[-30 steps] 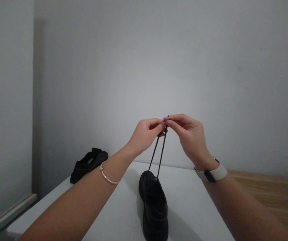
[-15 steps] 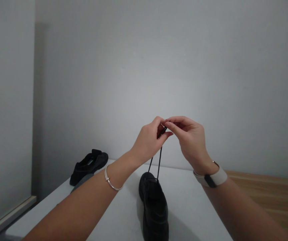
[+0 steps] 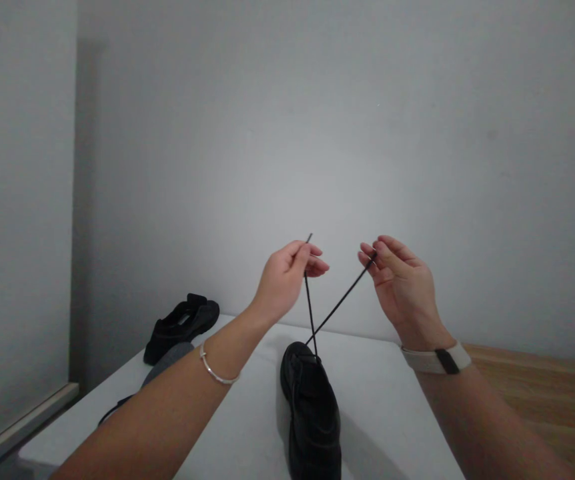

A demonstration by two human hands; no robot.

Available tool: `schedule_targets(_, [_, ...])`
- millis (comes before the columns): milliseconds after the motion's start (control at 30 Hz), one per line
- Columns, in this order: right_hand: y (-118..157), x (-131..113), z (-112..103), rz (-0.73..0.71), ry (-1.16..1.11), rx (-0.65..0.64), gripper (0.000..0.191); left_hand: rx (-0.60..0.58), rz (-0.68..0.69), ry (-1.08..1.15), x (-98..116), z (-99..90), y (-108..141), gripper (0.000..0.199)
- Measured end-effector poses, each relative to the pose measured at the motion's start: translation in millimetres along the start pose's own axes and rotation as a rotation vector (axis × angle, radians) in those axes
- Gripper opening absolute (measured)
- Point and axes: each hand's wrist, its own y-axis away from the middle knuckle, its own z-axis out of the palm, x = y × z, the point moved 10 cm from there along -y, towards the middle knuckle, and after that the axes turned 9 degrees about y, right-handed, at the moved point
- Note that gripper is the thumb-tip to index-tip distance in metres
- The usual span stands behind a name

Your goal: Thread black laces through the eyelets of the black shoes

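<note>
A black shoe rests on the white table, its toe pointing away from me. Two ends of its black shoelace rise from the front of the shoe and cross just above it. My left hand pinches one end between thumb and forefinger, with a short tip sticking up past the fingers. The other end runs up to the right, pinched by my right hand, whose remaining fingers are loosely curled.
A second black shoe lies at the table's far left, beside a grey item partly behind my left forearm. The white table meets a grey wall at the back. Wooden flooring shows at the right.
My hands were together over the shoe and have moved apart, left and right. The laces ran up side by side to one spot; now they cross, one end in each hand.
</note>
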Motion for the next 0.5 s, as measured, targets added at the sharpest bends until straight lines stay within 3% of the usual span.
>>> schedule_targets(67, [-3.1, 12.5, -23.9, 0.071, -0.016, 0.025, 0.023, 0.109, -0.115, 0.214, -16.5, -27.7, 4.1, 0.021])
schedule_targets(133, [-4.0, 24.9, -51.7, 0.11, 0.009, 0.039, 0.02, 0.194, -0.13, 0.26, -24.1, -57.8, 11.0, 0.017])
schedule_targets(333, [12.3, 65.1, -173.1, 0.124, 0.23, 0.299, 0.031, 0.315, -0.232, -0.006, -60.8, -151.1, 52.8, 0.029])
schedule_targets(400, [22.2, 77.6, -206.9, 0.139, 0.327, 0.332, 0.031, 0.399, -0.248, -0.098, -72.0, -184.6, 71.7, 0.035])
schedule_targets(433, [26.5, 79.7, -218.4, 0.111, 0.388, 0.325, 0.026, 0.435, -0.251, -0.144, -76.1, -198.3, 80.5, 0.036])
schedule_targets(500, [31.5, 85.3, -217.2, 0.037, 0.521, 0.151, 0.014, 0.48, -0.244, -0.26, -79.9, -215.6, 94.0, 0.035])
